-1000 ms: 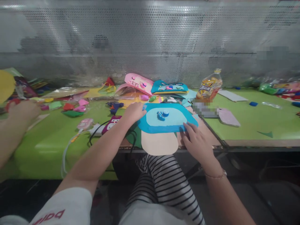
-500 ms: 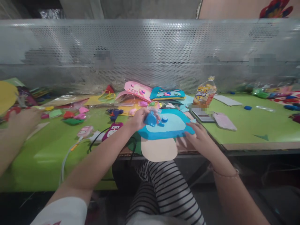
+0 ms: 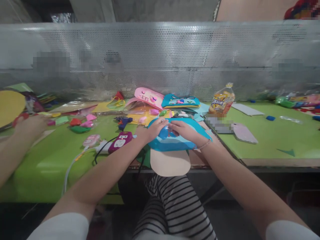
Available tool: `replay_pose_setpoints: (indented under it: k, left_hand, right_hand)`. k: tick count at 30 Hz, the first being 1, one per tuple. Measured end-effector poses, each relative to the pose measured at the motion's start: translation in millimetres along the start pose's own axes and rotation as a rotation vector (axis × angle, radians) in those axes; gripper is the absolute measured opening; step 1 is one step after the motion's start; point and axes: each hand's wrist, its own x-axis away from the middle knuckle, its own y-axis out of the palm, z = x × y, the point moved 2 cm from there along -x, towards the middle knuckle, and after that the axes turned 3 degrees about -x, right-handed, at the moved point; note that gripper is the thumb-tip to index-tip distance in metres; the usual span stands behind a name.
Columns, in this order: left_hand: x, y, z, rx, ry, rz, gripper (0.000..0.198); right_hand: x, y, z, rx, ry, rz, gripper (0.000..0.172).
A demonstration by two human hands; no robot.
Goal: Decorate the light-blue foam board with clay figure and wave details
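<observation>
My left hand [image 3: 153,130] and my right hand [image 3: 184,130] meet over a blue felt piece [image 3: 172,144] lying at the table's near edge. Both pinch a small blue felt part [image 3: 165,132] between their fingertips, just above the felt. A pale peach felt shape [image 3: 170,162] sticks out from under the blue piece and hangs past the table edge. My right wrist wears a thin bracelet.
A blue glue gun [image 3: 123,122], a maroon power strip [image 3: 120,141] with cables, pink and blue felt faces [image 3: 150,97], scraps, a snack bag [image 3: 222,100] and a phone [image 3: 243,132] lie on the green table [image 3: 45,160]. Another person's hand [image 3: 30,125] is far left. Perforated metal screen behind.
My left hand picked a small blue part off the felt. My right hand left the felt's right edge and came in to join it on that part.
</observation>
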Motion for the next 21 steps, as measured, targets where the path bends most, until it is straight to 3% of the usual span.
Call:
replay_pose_setpoints:
  k: [11, 21]
  left_hand:
    - [-5.6, 0.4, -3.1, -0.073, 0.096, 0.011, 0.032]
    - [-7.3, -1.1, -7.0, -0.099, 0.117, 0.025, 0.035]
  right_hand:
    - [8.8, -5.7, 3.1, 0.122, -0.024, 0.094, 0.025]
    - [6.6, -7.4, 8.2, 0.166, -0.014, 0.124, 0.024]
